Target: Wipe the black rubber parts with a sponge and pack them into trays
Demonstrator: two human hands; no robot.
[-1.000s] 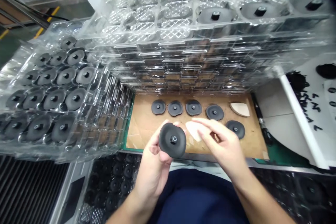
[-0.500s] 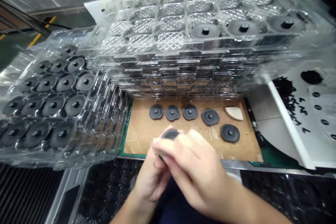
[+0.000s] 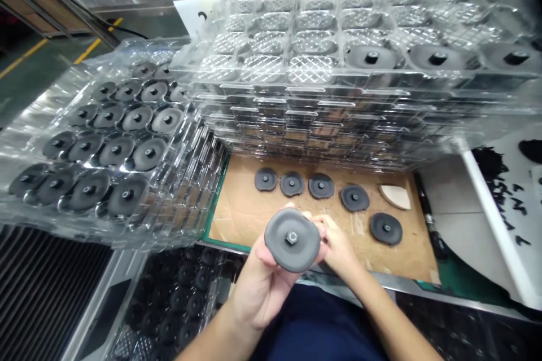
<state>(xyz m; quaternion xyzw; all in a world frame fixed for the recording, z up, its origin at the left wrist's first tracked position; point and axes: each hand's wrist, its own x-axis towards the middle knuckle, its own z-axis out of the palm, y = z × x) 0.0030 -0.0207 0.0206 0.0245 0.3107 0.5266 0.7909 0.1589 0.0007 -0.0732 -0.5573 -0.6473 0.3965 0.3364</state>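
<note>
A dark grey round disc (image 3: 293, 240) with a short central stud is held up over the front edge of the bench, its stud side facing me. My left hand (image 3: 263, 289) grips it from below and the left, with part of the fingers hidden behind it. At the disc's right edge, the fingers of my right hand (image 3: 339, 245) are closed on the rim; some fingertips are hidden. Beyond my hands, several similar discs (image 3: 321, 186) lie stud up on a brown cardboard sheet (image 3: 237, 211).
Stacked clear plastic trays (image 3: 313, 70) stand behind the cardboard, three discs showing in the front row. Another tray stack (image 3: 169, 203) at left holds several discs. A pale wedge-shaped piece (image 3: 396, 196) lies at right, near a white panel (image 3: 499, 231) with black writing.
The disc has turned from nearly edge-on to facing me. My right hand has moved from covering it to its right edge. The camera view has shifted.
</note>
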